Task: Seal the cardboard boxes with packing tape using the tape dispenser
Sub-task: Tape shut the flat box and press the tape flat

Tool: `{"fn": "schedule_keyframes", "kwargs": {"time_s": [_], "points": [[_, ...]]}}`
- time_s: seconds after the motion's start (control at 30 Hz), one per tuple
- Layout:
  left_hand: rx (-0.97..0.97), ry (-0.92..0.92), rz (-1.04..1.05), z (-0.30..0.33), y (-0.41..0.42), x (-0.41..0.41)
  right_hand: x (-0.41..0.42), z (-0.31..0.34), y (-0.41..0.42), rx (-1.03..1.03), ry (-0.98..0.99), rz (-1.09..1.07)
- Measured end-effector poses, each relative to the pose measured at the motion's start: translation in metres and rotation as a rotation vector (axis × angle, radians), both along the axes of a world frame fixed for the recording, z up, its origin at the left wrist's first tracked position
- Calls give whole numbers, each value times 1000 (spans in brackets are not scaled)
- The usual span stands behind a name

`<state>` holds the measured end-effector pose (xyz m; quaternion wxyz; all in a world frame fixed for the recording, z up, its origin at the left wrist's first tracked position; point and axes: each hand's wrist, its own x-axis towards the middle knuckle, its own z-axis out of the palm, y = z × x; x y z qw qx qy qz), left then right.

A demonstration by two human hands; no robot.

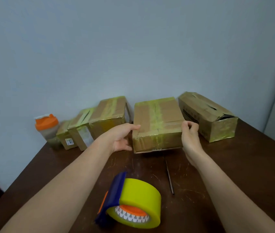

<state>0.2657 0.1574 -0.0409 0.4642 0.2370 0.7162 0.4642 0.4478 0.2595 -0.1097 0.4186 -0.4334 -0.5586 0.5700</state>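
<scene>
A taped cardboard box (157,125) sits in the middle of the brown table (242,174), its front edge slightly raised. My left hand (123,138) grips its left side, thumb on the top edge. My right hand (189,137) grips its right front corner with curled fingers. A blue and orange tape dispenser (115,197) with a yellow-green roll of tape (138,202) lies on the table near me, untouched. Another taped box (110,115) stands to the left, and a long battered box (207,115) stands to the right.
Two smaller boxes (79,132) and an orange-lidded shaker bottle (48,130) line the back left by the wall. A thin dark pen (169,177) lies on the table between the held box and the dispenser. The table's left edge runs diagonally.
</scene>
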Motion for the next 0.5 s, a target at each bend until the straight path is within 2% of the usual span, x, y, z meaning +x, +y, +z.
{"fn": "schedule_keyframes", "kwargs": {"time_s": [0.2,0.37,0.5], "points": [[-158,218,-93,-24,11,-6,-21,-38,24,61,-189,232],[-183,363,-100,-37,15,-6,-20,-65,31,142,-188,163],[-151,356,-105,-36,18,0,-19,-67,36,213,-195,128]]}}
